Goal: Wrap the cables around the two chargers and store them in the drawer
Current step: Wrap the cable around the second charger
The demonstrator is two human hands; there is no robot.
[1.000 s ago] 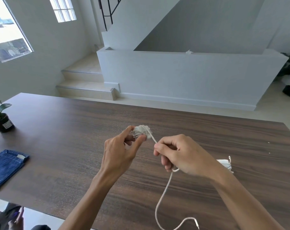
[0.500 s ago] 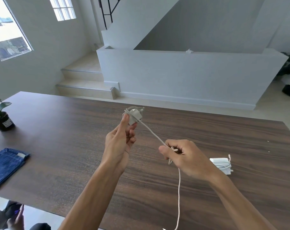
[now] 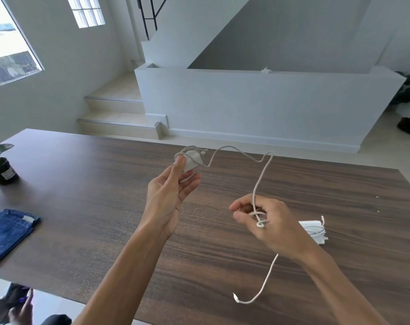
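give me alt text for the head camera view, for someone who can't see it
A person's left hand holds a small white charger above a dark wooden table, while the right hand grips its loose white cable. A second charger, already wrapped, lies on the table behind the right hand; folded jeans and a potted plant sit far left.

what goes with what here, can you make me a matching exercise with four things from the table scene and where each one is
Things:
1. small charger
2. wrapped charger
3. folded jeans
4. potted plant

Places:
a. far left corner of the table
b. held up in the left hand
c. left table edge, near side
d. on the table behind the right hand

Pairs: 1-b, 2-d, 3-c, 4-a
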